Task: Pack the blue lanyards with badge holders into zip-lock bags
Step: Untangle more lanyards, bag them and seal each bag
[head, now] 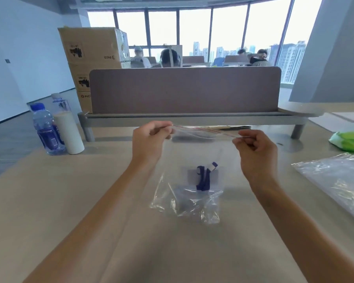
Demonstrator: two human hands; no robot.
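Note:
A clear zip-lock bag hangs in the air above the beige table. My left hand pinches the left end of its red zip strip, and my right hand pinches the right end. The strip is stretched taut between them. Inside, near the bottom of the bag, lies a folded blue lanyard with a clear badge holder. The bag's lower part is crumpled.
A pile of clear zip-lock bags lies at the right. A green packet sits behind it. Two water bottles and a white cylinder stand at the left. A brown desk divider crosses the back.

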